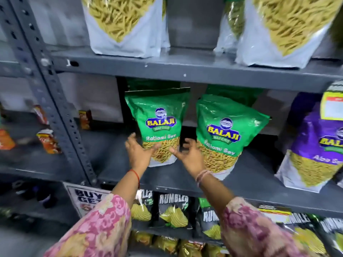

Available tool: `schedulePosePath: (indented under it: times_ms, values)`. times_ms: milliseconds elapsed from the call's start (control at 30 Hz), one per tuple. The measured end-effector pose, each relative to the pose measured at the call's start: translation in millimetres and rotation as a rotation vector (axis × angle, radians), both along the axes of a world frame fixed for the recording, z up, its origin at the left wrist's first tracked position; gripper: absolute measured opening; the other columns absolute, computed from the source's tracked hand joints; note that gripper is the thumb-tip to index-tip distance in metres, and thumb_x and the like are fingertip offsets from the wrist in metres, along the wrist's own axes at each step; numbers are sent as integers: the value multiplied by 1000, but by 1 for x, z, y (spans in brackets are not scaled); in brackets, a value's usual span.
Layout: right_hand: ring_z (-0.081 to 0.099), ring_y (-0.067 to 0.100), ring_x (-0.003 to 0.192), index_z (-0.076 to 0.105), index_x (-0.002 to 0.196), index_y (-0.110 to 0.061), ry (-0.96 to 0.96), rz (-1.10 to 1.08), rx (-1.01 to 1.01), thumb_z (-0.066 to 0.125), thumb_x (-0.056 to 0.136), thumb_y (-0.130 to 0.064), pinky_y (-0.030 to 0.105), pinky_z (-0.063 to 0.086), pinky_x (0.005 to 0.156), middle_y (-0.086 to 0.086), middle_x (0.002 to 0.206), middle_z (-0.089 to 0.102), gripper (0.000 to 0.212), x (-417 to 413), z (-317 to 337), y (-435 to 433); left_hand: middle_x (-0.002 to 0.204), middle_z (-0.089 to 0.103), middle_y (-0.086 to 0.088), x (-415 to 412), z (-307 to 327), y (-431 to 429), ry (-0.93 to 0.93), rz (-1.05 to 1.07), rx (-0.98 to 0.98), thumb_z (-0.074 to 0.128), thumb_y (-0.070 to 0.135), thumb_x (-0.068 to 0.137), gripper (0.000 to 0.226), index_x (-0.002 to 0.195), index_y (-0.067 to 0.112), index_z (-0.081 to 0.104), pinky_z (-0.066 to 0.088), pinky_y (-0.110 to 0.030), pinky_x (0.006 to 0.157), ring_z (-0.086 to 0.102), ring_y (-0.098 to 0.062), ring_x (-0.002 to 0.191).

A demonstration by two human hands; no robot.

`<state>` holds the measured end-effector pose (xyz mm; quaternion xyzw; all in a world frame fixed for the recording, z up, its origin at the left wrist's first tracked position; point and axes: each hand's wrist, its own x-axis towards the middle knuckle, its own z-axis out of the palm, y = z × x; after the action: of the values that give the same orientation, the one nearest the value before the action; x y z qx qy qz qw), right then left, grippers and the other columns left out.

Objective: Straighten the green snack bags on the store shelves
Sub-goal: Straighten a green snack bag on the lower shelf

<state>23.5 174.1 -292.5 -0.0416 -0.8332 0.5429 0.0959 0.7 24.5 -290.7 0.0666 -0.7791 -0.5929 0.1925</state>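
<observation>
A grey metal store rack (185, 70) fills the view, its slotted upright (55, 108) running down at nine o'clock. On the middle shelf (250, 175) stand two green snack bags. The left green bag (160, 115) sits at the centre of the frame, upright and leaning slightly; the right green bag (228, 130) stands just beside it at three o'clock, tilted, with more green bags dimly seen behind both. The left hand (138, 154) is open, fingers spread, at the lower left edge of the left green bag. The right hand (189, 156) is open too, fingers loosely curled, in front of the gap between the bags and gripping nothing. A purple bag (315, 145) stands farther out at three o'clock. White bags (126, 25) line the shelf at twelve, and black chip bags (173, 210) sit at six.
</observation>
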Motion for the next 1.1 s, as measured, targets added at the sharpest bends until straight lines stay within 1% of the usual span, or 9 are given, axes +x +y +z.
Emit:
schedulePosePath:
  times_ms: [67,133,233,333,500,733,800,933,1100]
  values:
    - [45,28,125,21,138,-2,-150,37,-90,81,64,-21,34,37,105,19,140,42,97,-32,-16,-3,128,50,-22,-19,-19,-12,-127,-166,31,80,3,59,76,123,0,39,43,-31,90,51,-24,112]
    - [41,32,129,15,140,0,-234,87,-140,81,62,-8,43,34,110,20,142,41,102,-58,-30,-3,126,53,-22,-34,-32,-19,-167,-327,90,74,-8,62,70,122,2,39,48,-20,76,59,-14,92]
    - [49,35,121,31,130,3,-244,138,-286,71,64,15,46,42,104,28,134,47,78,-82,-46,-3,125,53,-28,-49,-46,-20,-215,-409,144,66,-14,68,53,116,-2,46,49,-3,59,60,8,63]
    - [53,24,102,44,117,11,-172,106,-363,65,63,22,23,54,77,32,128,51,59,-83,-50,-3,118,54,-23,-57,-48,-25,-211,-443,197,60,-19,69,49,115,-9,46,48,-2,58,60,13,56]
    - [55,27,100,44,111,13,-96,70,-395,72,57,18,53,46,96,31,120,57,61,-62,-49,-27,109,54,-15,-57,-33,-58,-241,-534,162,59,-20,68,51,116,-9,46,51,-5,62,56,-9,75]
    - [60,22,90,42,97,-3,-9,121,-404,72,61,14,23,55,74,25,110,61,50,-32,-58,-62,108,55,-14,-35,-31,-98,-272,-532,117,60,-19,68,53,118,-5,46,50,-7,67,59,-14,82]
    - [61,23,92,44,95,-7,-10,104,-361,76,61,8,30,55,78,23,108,64,49,-24,-64,-64,105,55,-13,-28,-37,-100,-287,-531,103,61,-19,68,52,117,-7,46,51,-10,68,63,-4,74]
    - [65,26,94,46,94,-15,8,80,-244,80,60,-4,36,54,82,8,98,66,49,-17,-72,-63,109,56,-17,-22,-46,-104,-330,-530,121,64,-15,68,52,115,-2,47,44,-39,95,53,-23,102]
    - [64,27,100,47,105,-9,2,60,-165,81,61,-14,41,53,88,13,108,67,56,-13,-72,-64,125,53,-26,-21,-48,-105,-352,-567,146,64,-12,70,53,117,4,45,37,-46,106,52,-29,110]
